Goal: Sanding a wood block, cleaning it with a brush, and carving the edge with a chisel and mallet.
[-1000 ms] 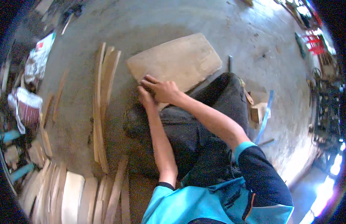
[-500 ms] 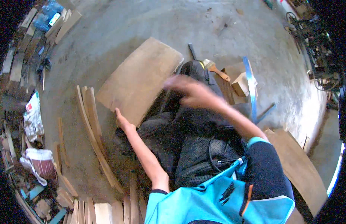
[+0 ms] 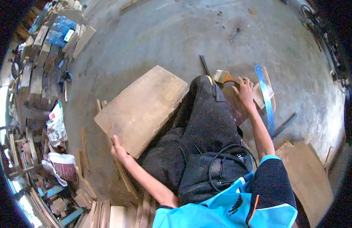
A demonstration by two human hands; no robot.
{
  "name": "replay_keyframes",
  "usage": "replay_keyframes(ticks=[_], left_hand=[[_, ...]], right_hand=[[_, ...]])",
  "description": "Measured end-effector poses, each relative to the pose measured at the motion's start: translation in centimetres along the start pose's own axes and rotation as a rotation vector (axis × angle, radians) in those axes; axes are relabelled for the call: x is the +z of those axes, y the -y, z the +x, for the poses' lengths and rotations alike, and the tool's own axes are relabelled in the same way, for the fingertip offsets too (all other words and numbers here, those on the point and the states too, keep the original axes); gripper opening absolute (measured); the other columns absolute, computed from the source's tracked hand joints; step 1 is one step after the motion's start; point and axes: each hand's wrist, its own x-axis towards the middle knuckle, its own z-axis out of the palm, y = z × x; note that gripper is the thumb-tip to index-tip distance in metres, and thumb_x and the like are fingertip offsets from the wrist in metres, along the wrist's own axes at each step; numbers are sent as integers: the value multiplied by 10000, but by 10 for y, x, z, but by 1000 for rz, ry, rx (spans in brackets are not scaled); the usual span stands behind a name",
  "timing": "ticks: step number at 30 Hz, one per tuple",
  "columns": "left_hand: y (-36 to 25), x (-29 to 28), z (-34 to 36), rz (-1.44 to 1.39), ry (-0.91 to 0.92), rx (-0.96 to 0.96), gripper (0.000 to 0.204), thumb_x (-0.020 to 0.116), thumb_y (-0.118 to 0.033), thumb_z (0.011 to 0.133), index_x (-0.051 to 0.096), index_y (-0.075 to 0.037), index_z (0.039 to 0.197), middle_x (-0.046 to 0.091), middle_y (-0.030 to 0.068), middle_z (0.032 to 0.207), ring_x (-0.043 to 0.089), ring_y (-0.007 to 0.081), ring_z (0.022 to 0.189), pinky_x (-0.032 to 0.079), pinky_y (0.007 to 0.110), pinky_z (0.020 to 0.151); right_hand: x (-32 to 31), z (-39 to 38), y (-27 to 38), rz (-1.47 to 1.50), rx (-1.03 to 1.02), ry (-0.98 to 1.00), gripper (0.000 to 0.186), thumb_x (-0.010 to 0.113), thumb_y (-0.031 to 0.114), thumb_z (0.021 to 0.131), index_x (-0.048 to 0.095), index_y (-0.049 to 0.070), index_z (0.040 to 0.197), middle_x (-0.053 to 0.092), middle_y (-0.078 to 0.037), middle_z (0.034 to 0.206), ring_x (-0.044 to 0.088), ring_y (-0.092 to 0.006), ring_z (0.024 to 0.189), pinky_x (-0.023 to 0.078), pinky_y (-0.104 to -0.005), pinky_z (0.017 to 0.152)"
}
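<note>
A flat brown board (image 3: 145, 104) lies tilted over my left thigh, its far end beyond my knee. My left hand (image 3: 120, 152) grips its near left corner, thumb up along the edge and the other fingers mostly hidden underneath. On the right, beyond my knee, my right hand (image 3: 244, 91) has its fingers on the handle end of a paintbrush (image 3: 227, 78) with pale bristles and an orange-brown handle. Close to that hand, a long blue strip (image 3: 264, 98) crosses over a pale wooden block (image 3: 258, 95).
A dark bar (image 3: 204, 65) lies beyond my right knee, and another dark strip (image 3: 285, 124) at right. Brown sheets (image 3: 307, 174) lie at lower right. Timber pieces, blue plastic bottles (image 3: 62, 32) and a white sack (image 3: 56, 125) line the left side. A black mesh bag (image 3: 202, 174) rests in my lap.
My right hand has moved from beside the board out to the right, onto the paintbrush handle, which has swung more level. My left hand stays at the board's corner.
</note>
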Motion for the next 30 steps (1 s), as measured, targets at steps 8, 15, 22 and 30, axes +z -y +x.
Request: replay_keyframes(ticks=[8, 15, 22, 30], left_hand=[[-106, 20, -26, 385, 73, 371, 434, 534, -33, 755, 399, 36, 1162, 454, 128, 1137, 483, 189, 959, 387, 291, 835], [-115, 31, -76, 625, 271, 651, 537, 480, -39, 727, 307, 33, 1230, 333, 141, 1262, 307, 224, 1166, 207, 320, 976], [-111, 69, -90, 536, 332, 586, 630, 467, -45, 688, 222, 25, 1265, 238, 170, 1315, 192, 256, 1234, 123, 325, 1007], [-112, 77, -92, 575, 312, 663, 620, 459, -53, 684, 236, 24, 1257, 270, 194, 1293, 221, 282, 1222, 148, 337, 1001]], right_hand=[[17, 46, -55, -92, 67, 463, 106, 474, 100, 750, 525, 49, 828, 534, -179, 870, 543, -364, 776, 456, -436, 638], [-79, 50, 140, 971, -107, 395, 116, 545, -38, 685, 583, 2, 787, 587, -106, 782, 556, -153, 721, 437, -247, 622], [28, 56, 186, 884, -627, 438, 301, 538, 60, 695, 511, 25, 993, 557, -139, 873, 540, -260, 812, 415, -329, 774], [80, 40, 214, 821, -413, 991, 418, 610, 221, 652, 519, 18, 1005, 574, -181, 899, 560, -273, 759, 449, -319, 667]])
